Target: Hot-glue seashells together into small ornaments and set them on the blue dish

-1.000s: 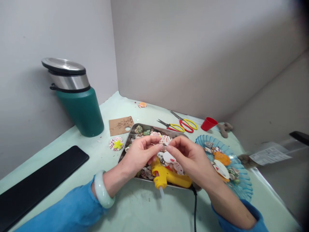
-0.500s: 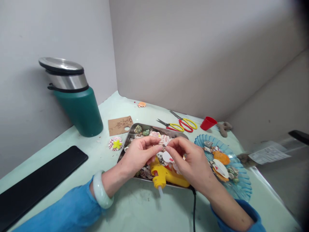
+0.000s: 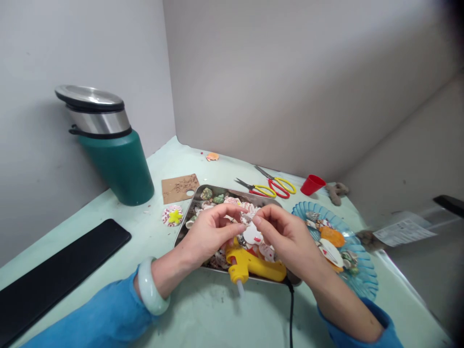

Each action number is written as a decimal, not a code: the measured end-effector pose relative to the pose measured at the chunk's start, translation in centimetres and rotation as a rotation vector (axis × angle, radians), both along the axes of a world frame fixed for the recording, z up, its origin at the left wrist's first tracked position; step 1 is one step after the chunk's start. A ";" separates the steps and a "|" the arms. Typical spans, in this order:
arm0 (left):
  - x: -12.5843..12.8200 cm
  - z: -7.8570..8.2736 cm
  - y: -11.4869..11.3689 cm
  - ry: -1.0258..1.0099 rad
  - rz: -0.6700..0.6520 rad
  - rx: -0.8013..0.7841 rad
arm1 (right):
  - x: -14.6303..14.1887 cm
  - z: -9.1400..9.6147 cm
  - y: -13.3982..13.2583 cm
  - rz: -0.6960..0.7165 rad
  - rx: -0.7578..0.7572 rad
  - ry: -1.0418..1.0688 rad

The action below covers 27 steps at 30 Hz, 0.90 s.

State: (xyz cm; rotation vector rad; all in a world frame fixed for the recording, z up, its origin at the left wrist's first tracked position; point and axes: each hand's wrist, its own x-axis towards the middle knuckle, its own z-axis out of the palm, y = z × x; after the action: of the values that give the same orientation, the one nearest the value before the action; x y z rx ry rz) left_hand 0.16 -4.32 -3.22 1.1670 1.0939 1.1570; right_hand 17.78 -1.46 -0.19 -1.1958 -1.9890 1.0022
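Note:
My left hand (image 3: 208, 232) is over the metal tray (image 3: 177, 237), its thumb and index finger apart with a gap between them and nothing clearly held. Opposite it, my right hand (image 3: 288, 237) has thumb and forefinger pinched together on a small pale piece (image 3: 248, 217), too small to identify. Below both hands the tray holds many seashells (image 3: 219, 199) and a white disc (image 3: 252, 234) with a red mark. A yellow glue gun (image 3: 259, 267) lies across the tray's near side, its glue stick (image 3: 241, 290) poking out toward me and its black cord (image 3: 291, 314) trailing down.
A green bottle (image 3: 123, 169) and a black phone-like slab (image 3: 68, 266) are at left. Behind the tray lie cardboard (image 3: 179, 187) and two scissors (image 3: 255, 187) (image 3: 277, 182). A red cup (image 3: 312, 184) and a blue plate of shells (image 3: 368, 270) stand right. A flower-topped disc (image 3: 173, 216) lies left.
The fingertips of my two hands have moved apart from their earlier meeting point. My left thumb and forefinger have spread, and the small pale piece now shows at my right fingertips.

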 end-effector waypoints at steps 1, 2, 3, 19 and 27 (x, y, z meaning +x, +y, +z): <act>0.0 0.0 0.0 0.015 -0.004 -0.009 | 0.0 0.0 0.0 0.000 -0.016 0.007; 0.0 0.0 0.0 0.024 -0.010 -0.018 | 0.0 0.0 0.0 0.002 -0.029 0.013; 0.0 0.0 0.0 0.027 -0.015 -0.026 | 0.0 0.0 0.0 0.004 -0.045 0.019; 0.4 0.3 -0.1 -0.135 0.008 0.043 | 0.1 -0.2 0.1 0.032 0.112 -0.020; 0.4 0.3 -0.2 -0.139 0.006 0.072 | 0.2 -0.6 0.2 0.181 0.557 -0.101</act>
State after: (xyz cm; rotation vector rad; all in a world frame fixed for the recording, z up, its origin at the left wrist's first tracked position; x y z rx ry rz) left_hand 0.52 -4.55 -2.95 1.1208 0.9575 1.2719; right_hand 18.02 -1.26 -0.84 -0.7807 -2.2786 0.4169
